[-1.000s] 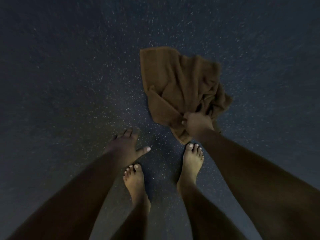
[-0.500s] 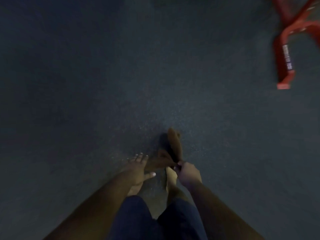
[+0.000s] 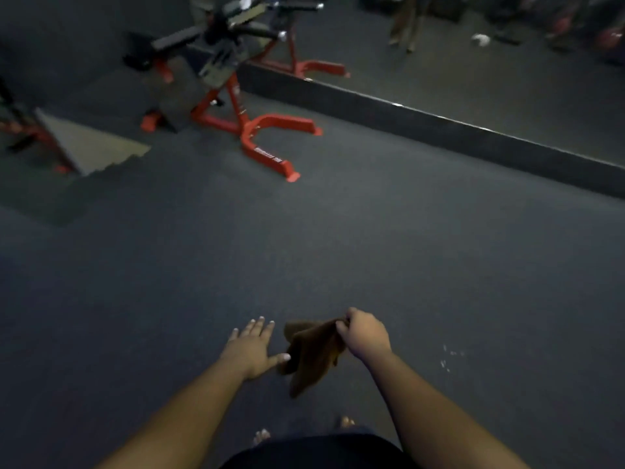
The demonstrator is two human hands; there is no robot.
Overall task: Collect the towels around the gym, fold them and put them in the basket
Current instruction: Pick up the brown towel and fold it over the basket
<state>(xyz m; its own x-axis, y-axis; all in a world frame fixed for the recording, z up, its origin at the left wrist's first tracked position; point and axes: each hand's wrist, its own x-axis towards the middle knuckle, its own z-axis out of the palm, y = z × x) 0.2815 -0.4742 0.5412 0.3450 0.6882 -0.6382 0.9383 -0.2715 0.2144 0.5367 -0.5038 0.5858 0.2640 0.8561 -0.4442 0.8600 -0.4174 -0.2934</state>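
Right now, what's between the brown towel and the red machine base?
Head view: only bare dark gym floor separates the brown towel, gripped by the right hand, from the red machine base.

One head-worn camera looks forward and down from standing height over the dark speckled rubber floor, forearms close below.

A red-framed gym machine stands on dark speckled flooring beside a wall mirror.

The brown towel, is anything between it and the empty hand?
No. The left hand is open right beside the brown towel, which hangs from the right hand; nothing lies between them.
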